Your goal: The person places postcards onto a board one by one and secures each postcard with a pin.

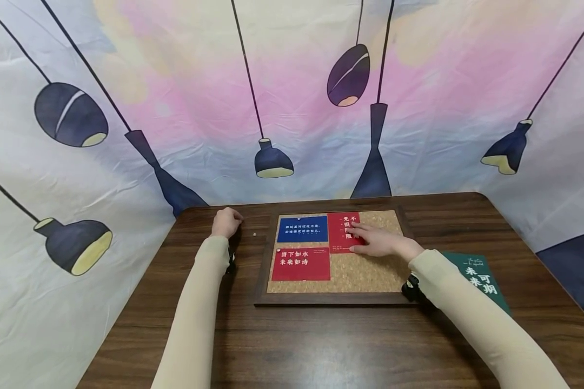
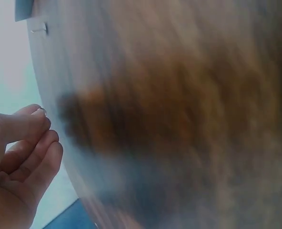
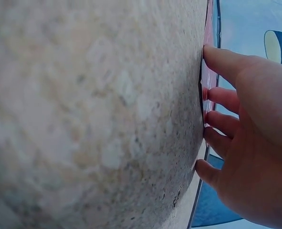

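On the brown table point(image 1: 292, 346) lies the cork board point(image 1: 365, 275); my right hand point(image 1: 383, 242), its fingers spread apart, touches the upper red card point(image 1: 339, 240) at the board's top middle; my left hand point(image 1: 225, 222), to the left of the board, pinches a small shiny thing point(image 2: 43, 112); one pin point(image 1: 254, 234) lies near the board's left edge

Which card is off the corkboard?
The green card, lying on the table to the right of the corkboard. The blue card and two red cards lie on it.
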Demonstrator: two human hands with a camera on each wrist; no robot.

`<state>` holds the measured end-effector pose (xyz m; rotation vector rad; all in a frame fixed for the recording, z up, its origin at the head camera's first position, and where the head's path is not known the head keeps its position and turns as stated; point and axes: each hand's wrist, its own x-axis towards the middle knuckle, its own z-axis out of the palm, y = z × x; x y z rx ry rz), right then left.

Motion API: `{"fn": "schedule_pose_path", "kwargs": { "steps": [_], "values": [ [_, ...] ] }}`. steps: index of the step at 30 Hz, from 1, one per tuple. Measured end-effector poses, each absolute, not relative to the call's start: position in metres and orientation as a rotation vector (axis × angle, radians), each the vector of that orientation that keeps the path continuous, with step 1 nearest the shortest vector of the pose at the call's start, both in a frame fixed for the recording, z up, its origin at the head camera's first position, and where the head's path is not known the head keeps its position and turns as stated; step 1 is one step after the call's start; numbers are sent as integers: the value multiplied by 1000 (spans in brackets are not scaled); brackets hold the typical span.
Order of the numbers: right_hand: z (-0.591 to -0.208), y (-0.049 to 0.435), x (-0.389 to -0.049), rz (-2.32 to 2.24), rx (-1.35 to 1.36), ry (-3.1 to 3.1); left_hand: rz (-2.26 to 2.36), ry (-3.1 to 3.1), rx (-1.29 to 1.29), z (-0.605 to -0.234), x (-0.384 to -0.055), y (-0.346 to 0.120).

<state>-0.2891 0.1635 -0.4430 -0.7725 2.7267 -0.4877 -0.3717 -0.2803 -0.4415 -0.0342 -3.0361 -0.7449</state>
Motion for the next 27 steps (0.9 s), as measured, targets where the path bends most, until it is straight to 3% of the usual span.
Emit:
{"fn": "schedule_pose_path", "kwargs": {
  "steps": [11, 27],
  "values": [
    [-438, 166, -290, -495, -830, 2724, -908, -2947, -125, -422, -385, -252],
    [-441, 164, -288, -471, -779, 2697, -1526, -2777, -142, -410, -392, -179]
  ]
}}
